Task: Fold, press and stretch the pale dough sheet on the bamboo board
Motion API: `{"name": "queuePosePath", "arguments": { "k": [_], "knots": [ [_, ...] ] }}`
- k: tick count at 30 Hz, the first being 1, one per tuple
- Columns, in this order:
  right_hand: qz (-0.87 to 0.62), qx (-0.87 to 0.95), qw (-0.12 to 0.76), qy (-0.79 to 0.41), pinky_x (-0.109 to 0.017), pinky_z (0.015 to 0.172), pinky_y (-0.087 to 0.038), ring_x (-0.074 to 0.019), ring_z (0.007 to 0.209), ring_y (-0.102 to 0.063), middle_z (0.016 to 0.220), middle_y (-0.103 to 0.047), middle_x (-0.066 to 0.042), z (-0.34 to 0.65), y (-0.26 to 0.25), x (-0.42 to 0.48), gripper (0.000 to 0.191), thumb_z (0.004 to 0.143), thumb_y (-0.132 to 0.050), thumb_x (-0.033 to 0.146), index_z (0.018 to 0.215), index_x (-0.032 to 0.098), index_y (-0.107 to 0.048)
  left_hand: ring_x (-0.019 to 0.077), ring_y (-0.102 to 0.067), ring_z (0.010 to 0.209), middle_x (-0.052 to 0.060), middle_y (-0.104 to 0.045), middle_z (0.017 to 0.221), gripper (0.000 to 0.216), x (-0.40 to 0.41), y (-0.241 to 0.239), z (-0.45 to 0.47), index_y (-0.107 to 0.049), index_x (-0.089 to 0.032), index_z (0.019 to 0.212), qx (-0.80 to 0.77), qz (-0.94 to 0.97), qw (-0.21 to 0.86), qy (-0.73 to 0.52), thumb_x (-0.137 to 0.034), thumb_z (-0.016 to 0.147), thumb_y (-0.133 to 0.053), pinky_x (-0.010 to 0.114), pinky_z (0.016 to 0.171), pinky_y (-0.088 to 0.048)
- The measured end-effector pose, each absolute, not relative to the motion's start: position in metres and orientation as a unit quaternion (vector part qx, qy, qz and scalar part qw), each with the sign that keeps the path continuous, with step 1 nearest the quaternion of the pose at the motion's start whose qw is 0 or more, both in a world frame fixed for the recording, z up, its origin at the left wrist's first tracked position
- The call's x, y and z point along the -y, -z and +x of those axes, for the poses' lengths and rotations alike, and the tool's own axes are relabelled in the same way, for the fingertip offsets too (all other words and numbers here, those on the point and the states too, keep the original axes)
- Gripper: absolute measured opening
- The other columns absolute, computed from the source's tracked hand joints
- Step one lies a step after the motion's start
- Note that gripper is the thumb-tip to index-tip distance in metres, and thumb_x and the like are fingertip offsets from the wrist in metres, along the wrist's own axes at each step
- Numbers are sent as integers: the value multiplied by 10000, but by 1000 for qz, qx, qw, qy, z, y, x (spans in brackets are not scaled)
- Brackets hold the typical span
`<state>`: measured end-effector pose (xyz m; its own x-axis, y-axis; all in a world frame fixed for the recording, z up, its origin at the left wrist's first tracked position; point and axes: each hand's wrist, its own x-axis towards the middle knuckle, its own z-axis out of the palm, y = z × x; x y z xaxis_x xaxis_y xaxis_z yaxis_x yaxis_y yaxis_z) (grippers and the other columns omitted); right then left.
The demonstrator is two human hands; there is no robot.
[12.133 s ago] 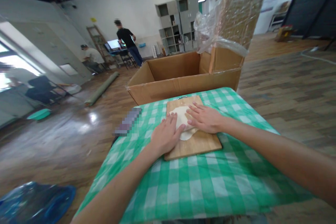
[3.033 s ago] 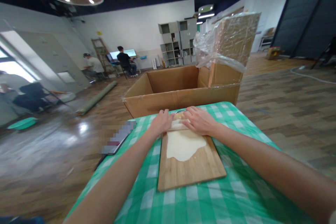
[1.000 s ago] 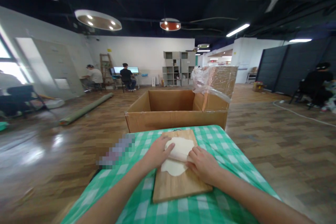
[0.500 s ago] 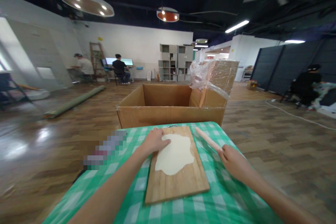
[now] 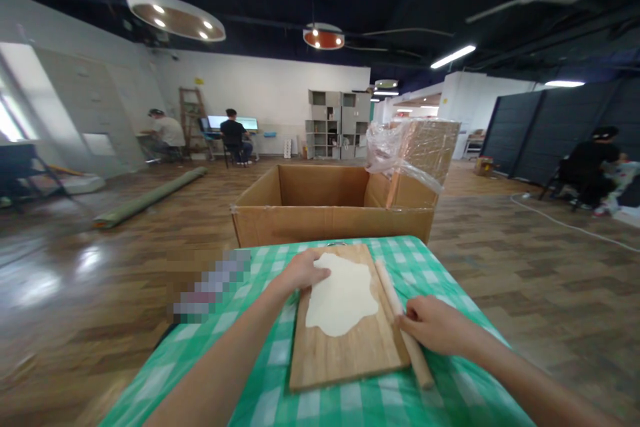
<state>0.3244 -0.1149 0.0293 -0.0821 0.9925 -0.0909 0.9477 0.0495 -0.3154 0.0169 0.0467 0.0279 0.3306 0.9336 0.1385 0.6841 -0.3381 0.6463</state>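
Note:
A thin, pale sheet of dough with an uneven outline lies on a wooden cutting board. At the upper left, my left hand rests over the board's edge, thumb stretched onto the dough and fingers partly hidden. My right hand is closed around the middle of a wooden rolling pin. The pin lies lengthwise along the board's right edge, beside the dough and not on it. A green and white checked cloth covers the table under the board.
Behind the table stands a large open cardboard box, with a plastic-wrapped carton at its right. A blurred-out object is at the table's left edge. A rolled green mat lies on the floor. Several people sit farther off.
My right hand has moved from the pin's near end to its middle, and the pin now lies nearer the board's edge, its near end towards me. My left hand stays at the dough's upper left.

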Motion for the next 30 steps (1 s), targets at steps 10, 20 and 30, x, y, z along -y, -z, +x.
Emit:
{"name": "queuePosePath", "arguments": {
  "k": [10,20,30],
  "knots": [
    [-499,680,396,-365,-352,905,-525,-254,1118,-657,1301,-687,-122,287,-60,-17,671,711,-866,480,1280,200,-646,172,-570,688,-17,-622,725,204,-33,-68,31,-629,-195,765,-427,794,209,-379,-378,811,-706,256,612,-364],
    [-358,595,495,-522,-276,603,-506,-172,678,-649,816,-745,-37,276,-50,-31,471,712,-859,548,928,144,-747,182,-675,794,68,-753,954,427,-35,-62,34,-703,-153,1038,-356,557,493,-565,-494,806,-809,250,673,-526],
    [-401,569,599,-397,-269,562,-448,-175,658,-599,787,-726,-41,264,-59,-34,482,824,-691,605,922,136,-733,200,-749,866,108,-777,1149,416,-17,-51,62,-688,-167,1214,-325,488,625,-515,-342,857,-809,283,719,-611]
  ]
}}
